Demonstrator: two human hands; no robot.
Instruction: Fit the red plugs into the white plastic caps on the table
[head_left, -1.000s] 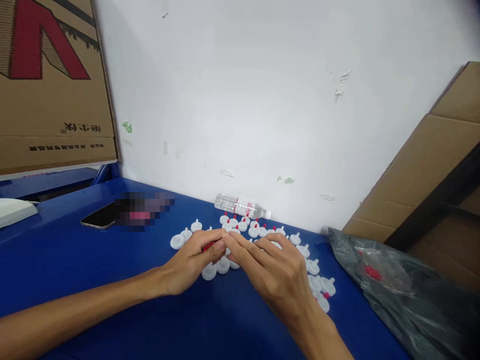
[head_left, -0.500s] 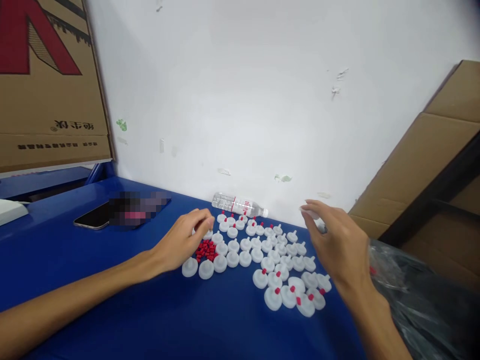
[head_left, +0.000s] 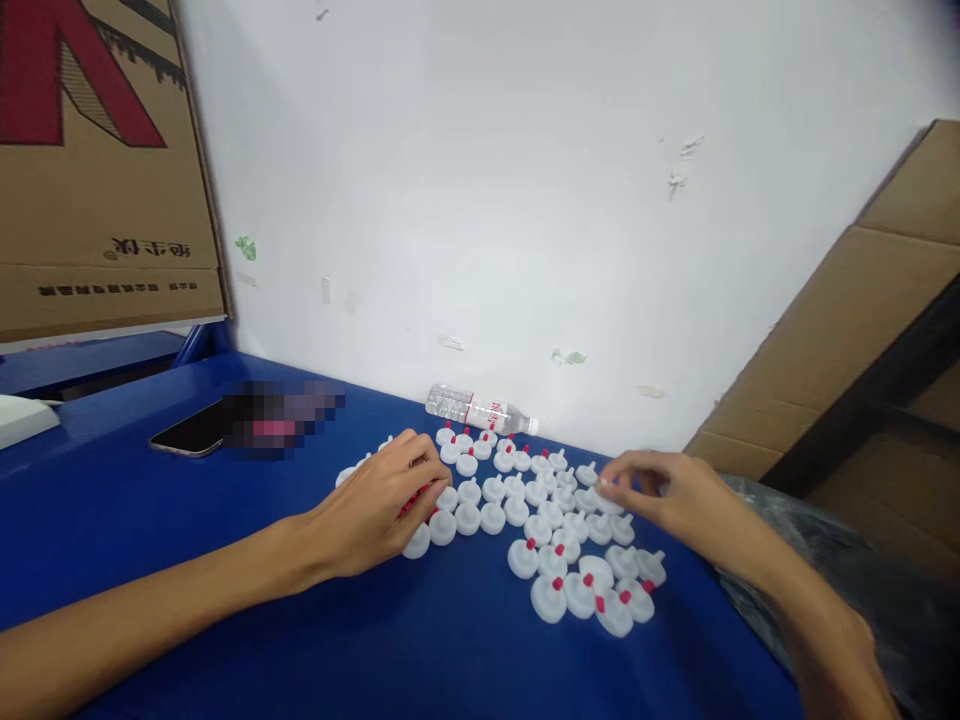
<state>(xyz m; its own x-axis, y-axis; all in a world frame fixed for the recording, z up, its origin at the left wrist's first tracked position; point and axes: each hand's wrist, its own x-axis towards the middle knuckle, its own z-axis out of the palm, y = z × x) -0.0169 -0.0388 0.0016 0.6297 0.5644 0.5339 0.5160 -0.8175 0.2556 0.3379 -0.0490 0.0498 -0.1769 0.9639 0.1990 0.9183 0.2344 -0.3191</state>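
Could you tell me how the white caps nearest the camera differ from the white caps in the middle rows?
The nearest white plastic caps mostly carry small red plugs on their stems; the middle-row white plastic caps mostly have bare white stems. The nearest ones huddle loosely; the middle ones sit in rows. Both rest, stems up, on the blue table.

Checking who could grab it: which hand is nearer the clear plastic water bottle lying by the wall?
Left. The left hand lies below and left of the clear plastic water bottle; the right hand is farther, down to its right.

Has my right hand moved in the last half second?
Yes. The right hand dropped from level with the clear plastic water bottle onto the white caps.
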